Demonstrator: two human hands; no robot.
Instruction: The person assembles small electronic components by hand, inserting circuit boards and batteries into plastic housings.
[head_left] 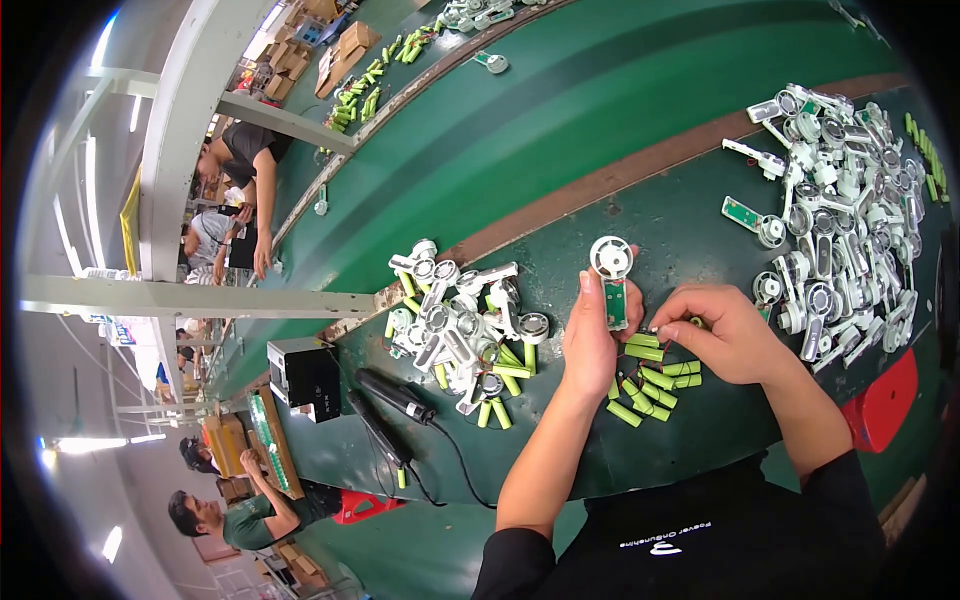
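My left hand is closed around a small white fan unit, held upright with its round fan head on top. A green circuit board shows on the unit's lower part. My right hand is close beside it, thumb and forefinger pinched together near the board. What sits in that pinch is too small to make out, though thin wires seem to run by the fingertips. Below both hands lie several light-green cylindrical battery cells with thin leads.
White fan units are heaped at right; another heap mixed with green cells lies left. Two black corded handheld tools and a black box are further left. Beyond runs a green conveyor belt. A red stool stands right; co-workers sit left.
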